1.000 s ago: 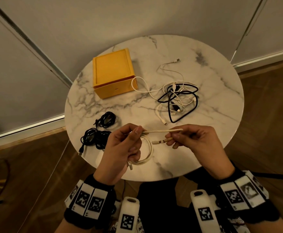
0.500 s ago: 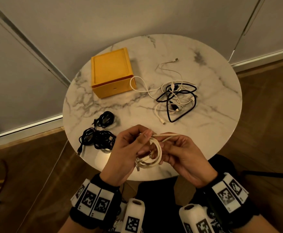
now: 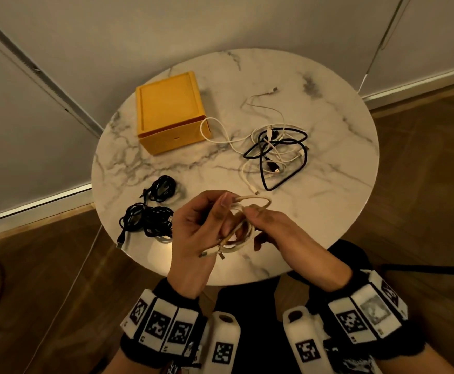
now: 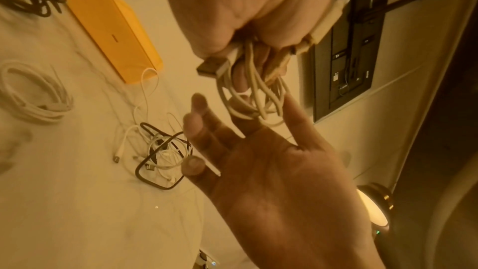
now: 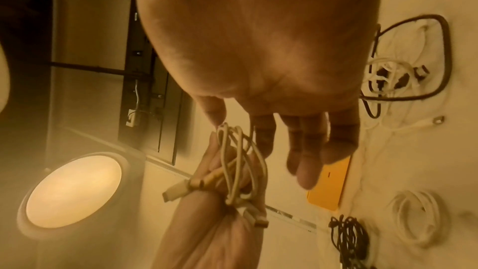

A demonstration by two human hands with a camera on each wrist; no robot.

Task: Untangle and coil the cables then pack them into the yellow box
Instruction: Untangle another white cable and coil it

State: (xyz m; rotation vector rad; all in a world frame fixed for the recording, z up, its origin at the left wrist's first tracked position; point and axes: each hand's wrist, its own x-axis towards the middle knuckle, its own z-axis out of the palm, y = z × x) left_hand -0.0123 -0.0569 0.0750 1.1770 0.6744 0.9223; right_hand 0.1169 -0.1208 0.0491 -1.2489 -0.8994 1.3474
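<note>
The left hand [image 3: 198,228] gripped a coiled white cable [image 3: 240,233] so its loops held, while the right hand [image 3: 277,233] pinched its tail.

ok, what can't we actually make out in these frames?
- Yellow box contents: head view, closed lid hides them.
- Right hand grip on the white cable coil: head view, fingers tucked behind loops.
- Left hand fingertips: left wrist view, palm blocks them.
- Connector types in the tangled cables: too small.

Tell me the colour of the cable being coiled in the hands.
White, tinted cream by the warm light; the cable shows best in the head view.
</note>
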